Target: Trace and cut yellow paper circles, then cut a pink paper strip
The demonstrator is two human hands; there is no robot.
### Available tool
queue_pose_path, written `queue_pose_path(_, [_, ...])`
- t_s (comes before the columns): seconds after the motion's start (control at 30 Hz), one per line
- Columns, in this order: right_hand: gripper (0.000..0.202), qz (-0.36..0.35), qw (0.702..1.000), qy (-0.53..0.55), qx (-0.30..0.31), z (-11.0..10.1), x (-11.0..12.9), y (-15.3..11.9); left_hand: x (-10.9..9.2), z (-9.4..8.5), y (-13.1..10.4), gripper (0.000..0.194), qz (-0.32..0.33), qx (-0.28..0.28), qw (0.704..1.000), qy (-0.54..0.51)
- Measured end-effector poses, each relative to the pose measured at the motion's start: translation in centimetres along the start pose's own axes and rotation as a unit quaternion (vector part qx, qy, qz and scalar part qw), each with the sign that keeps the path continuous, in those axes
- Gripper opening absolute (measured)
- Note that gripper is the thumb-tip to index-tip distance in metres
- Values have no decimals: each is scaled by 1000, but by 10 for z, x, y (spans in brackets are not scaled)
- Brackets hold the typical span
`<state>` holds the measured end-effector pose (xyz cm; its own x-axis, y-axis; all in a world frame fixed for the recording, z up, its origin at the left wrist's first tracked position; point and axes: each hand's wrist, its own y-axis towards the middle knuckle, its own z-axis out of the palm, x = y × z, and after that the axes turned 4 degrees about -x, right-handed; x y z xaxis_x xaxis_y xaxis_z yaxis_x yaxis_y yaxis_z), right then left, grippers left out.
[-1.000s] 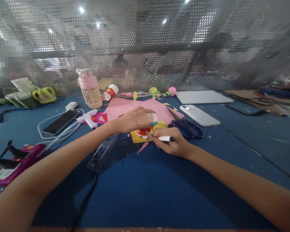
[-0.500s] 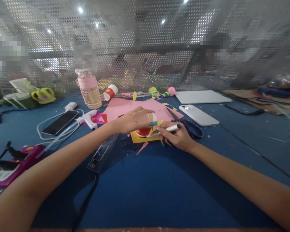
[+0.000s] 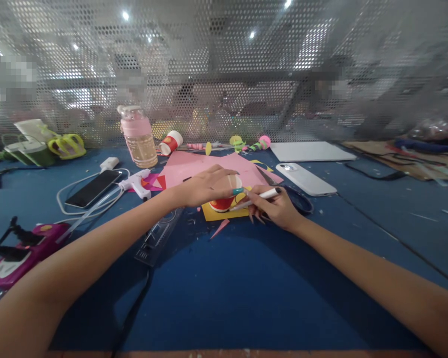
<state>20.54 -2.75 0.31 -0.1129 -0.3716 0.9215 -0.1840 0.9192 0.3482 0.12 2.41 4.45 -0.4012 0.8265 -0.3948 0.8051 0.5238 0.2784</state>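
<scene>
Head-worn view, facing forward and down, near the table [image 3: 224, 298]

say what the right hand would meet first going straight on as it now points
Probably the red paper cup held by the left hand, the marker leading; depth is unclear, so the left thumb might come first.

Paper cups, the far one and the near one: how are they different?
The far cup lies tipped over, while the near cup stands on yellow paper. The far cup is untouched; the left hand holds the near cup. Both are red-and-white paper cups.
</scene>
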Motion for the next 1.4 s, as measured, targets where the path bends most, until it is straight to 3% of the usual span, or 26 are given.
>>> queue_pose_path(0.33, [44,103,991,71,-47,1,-12,13,-7,-2,0,43,-14,-8,1000,-6])
queue_pose_path(0.6, [40,175,978,97,-61,4,-13,22,-12,-3,-2,55,-53,3,999,5])
queue_pose_path(0.97, [31,314,942,68,-95,7,0,37,-14,-4,0,57,-74,40,996,35])
queue_pose_path(1.4, [24,291,948,77,-103,4,-14,50,-13,-3,-1,57,-66,32,996,42])
